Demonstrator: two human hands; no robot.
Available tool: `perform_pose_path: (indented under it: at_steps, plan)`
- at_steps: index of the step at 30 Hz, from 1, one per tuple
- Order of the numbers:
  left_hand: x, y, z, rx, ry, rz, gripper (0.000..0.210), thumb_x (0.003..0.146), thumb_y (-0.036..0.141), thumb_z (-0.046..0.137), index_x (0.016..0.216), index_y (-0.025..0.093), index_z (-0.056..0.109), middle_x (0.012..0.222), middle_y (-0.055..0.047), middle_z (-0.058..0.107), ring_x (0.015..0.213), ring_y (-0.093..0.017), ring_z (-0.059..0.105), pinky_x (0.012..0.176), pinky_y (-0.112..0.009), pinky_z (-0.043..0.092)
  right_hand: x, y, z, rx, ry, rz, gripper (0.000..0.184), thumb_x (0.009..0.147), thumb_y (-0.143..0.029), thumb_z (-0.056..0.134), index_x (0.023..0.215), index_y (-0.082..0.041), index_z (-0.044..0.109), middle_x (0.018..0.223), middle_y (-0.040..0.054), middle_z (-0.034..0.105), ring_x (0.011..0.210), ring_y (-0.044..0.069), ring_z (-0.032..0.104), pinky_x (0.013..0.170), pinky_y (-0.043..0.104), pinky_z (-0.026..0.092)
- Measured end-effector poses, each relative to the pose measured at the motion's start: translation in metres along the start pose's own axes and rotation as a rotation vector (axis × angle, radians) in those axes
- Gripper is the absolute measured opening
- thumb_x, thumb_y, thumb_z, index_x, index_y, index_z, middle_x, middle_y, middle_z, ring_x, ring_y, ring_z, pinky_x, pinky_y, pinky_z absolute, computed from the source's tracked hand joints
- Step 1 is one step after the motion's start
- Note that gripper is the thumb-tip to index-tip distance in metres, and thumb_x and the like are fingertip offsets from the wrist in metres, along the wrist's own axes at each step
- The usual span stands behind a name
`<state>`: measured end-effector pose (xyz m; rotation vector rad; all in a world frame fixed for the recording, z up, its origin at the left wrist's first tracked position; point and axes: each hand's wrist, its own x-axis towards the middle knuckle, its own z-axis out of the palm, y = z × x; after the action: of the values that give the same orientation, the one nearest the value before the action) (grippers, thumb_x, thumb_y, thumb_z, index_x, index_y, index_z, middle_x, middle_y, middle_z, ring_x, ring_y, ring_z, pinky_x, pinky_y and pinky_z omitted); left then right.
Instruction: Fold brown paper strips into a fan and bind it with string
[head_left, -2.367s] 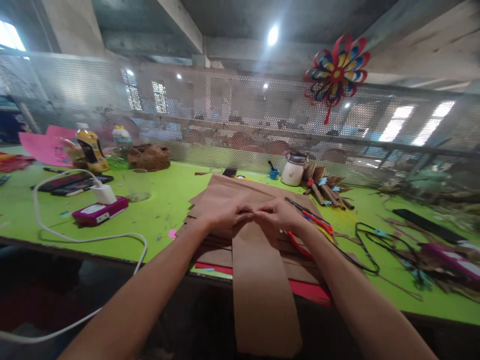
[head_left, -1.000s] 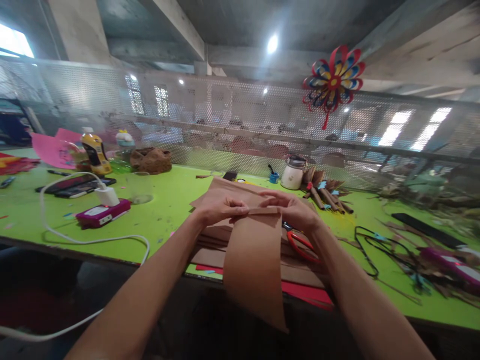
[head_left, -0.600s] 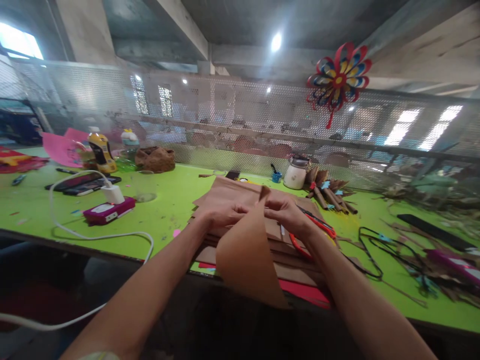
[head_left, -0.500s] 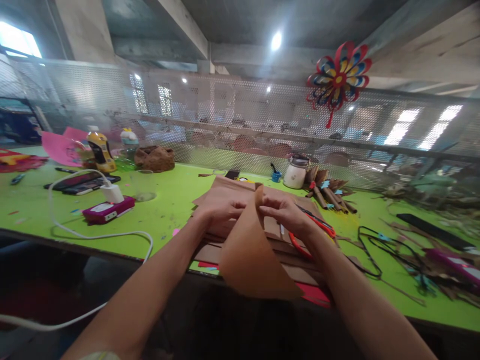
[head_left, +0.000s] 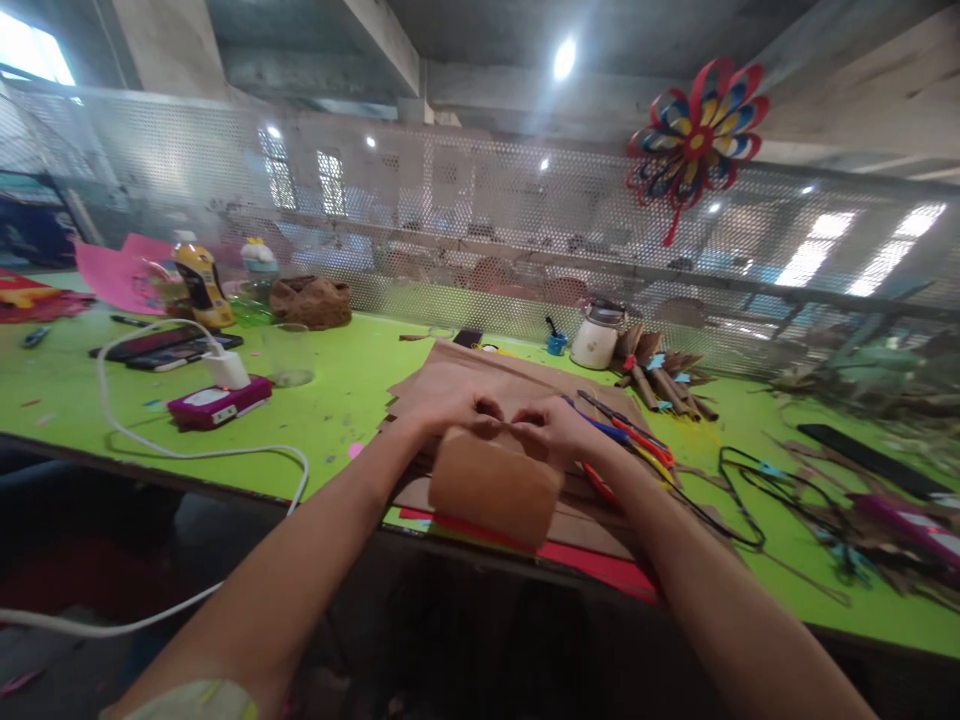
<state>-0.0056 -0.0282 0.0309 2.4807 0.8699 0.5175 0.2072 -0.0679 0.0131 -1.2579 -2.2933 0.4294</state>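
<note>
A strip of brown paper (head_left: 495, 485) is bent over on itself into a loose rounded fold above the stack of brown paper sheets (head_left: 465, 375) on the green table (head_left: 337, 400). My left hand (head_left: 454, 410) and my right hand (head_left: 551, 428) meet at the top of the fold, each pinching its upper edge with the fingertips. Red-handled scissors (head_left: 630, 435) lie on the stack just right of my right hand.
A pink power bank with a white charger and cable (head_left: 217, 400) lies at left, near a yellow bottle (head_left: 196, 288). A white jar (head_left: 592, 345) and rolled brown paper pieces (head_left: 660, 380) stand at the back. A black cord (head_left: 739, 490) lies right. A perforated metal screen carries a paper pinwheel (head_left: 694, 125).
The brown strip, which hung flat over the table edge, was lifted, turned and bent over into a rounded fold; both hands came back together on its top edge.
</note>
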Motion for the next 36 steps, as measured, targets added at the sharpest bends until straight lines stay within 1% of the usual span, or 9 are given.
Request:
perform_pose_path:
  at_steps: [3,5,10,15,20,26,32,34,36]
  plan:
    - [0.003,-0.003,0.005,0.105,-0.057,-0.012,0.02,0.078,0.032,0.055,0.083,0.019,0.069,0.073,0.0,0.066,0.066,-0.013,0.053,0.057,-0.021,0.034,-0.002,0.002,0.006,-0.074,0.032,0.006,0.022,0.08,-0.026,0.054,0.081,-0.015,0.072,0.068,0.003,0.067,0.063,0.014,0.055,0.058,0.023,0.037]
    - [0.006,-0.008,0.008,0.177,-0.076,-0.018,0.018,0.078,0.029,0.055,0.083,0.018,0.068,0.074,-0.001,0.066,0.066,-0.013,0.053,0.058,-0.021,0.034,-0.002,0.004,0.009,-0.115,0.037,0.007,0.02,0.078,-0.024,0.055,0.078,-0.015,0.072,0.068,0.0038,0.067,0.062,0.014,0.055,0.057,0.024,0.036]
    - [0.011,-0.02,0.013,0.212,-0.113,-0.026,0.013,0.076,0.027,0.058,0.08,0.016,0.066,0.073,-0.001,0.063,0.065,-0.013,0.051,0.058,-0.022,0.033,0.001,0.008,0.013,-0.17,-0.011,-0.019,0.016,0.078,-0.023,0.059,0.08,-0.015,0.072,0.074,0.0058,0.068,0.067,0.015,0.056,0.061,0.024,0.038]
    - [0.013,-0.023,0.015,0.255,-0.152,-0.014,0.014,0.078,0.027,0.057,0.081,0.016,0.065,0.072,-0.001,0.061,0.062,-0.012,0.048,0.055,-0.022,0.032,0.001,0.002,0.013,-0.223,-0.047,-0.035,0.014,0.078,-0.017,0.057,0.08,-0.016,0.071,0.075,0.0048,0.068,0.066,0.014,0.057,0.06,0.023,0.037]
    - [0.012,-0.019,0.014,0.284,-0.188,-0.011,0.016,0.077,0.018,0.055,0.09,0.017,0.065,0.077,-0.001,0.063,0.066,-0.012,0.051,0.057,-0.021,0.034,-0.001,-0.003,0.012,-0.286,-0.061,-0.042,0.013,0.078,-0.013,0.055,0.083,-0.015,0.067,0.076,0.005,0.068,0.066,0.013,0.056,0.058,0.021,0.034]
    - [0.005,-0.008,0.006,0.323,-0.225,-0.01,0.023,0.073,0.009,0.049,0.088,0.017,0.064,0.078,0.0,0.063,0.068,-0.012,0.051,0.059,-0.021,0.034,-0.003,-0.003,0.009,-0.346,-0.095,-0.036,0.014,0.074,-0.008,0.053,0.08,-0.015,0.064,0.074,0.0044,0.066,0.066,0.014,0.053,0.056,0.021,0.03]
    - [0.003,-0.004,0.005,0.377,-0.242,-0.032,0.024,0.07,0.009,0.049,0.089,0.018,0.061,0.086,-0.001,0.065,0.072,-0.014,0.052,0.063,-0.023,0.036,-0.002,-0.001,0.006,-0.381,-0.153,-0.043,0.02,0.069,-0.004,0.054,0.083,-0.016,0.062,0.074,0.0026,0.064,0.066,0.013,0.051,0.056,0.021,0.028]
    - [0.003,-0.003,0.005,0.398,-0.241,-0.045,0.023,0.07,0.01,0.049,0.087,0.019,0.061,0.087,-0.002,0.064,0.073,-0.014,0.052,0.063,-0.023,0.036,-0.003,0.001,0.007,-0.394,-0.165,-0.046,0.021,0.069,-0.004,0.054,0.084,-0.016,0.061,0.077,0.0026,0.065,0.068,0.013,0.051,0.056,0.021,0.028]
    - [0.002,-0.001,0.005,0.415,-0.24,-0.057,0.022,0.07,0.01,0.049,0.086,0.019,0.06,0.087,-0.002,0.064,0.074,-0.015,0.052,0.063,-0.024,0.036,-0.005,0.0,0.008,-0.412,-0.166,-0.047,0.018,0.072,-0.006,0.053,0.084,-0.016,0.06,0.08,0.0031,0.065,0.069,0.013,0.052,0.056,0.021,0.028]
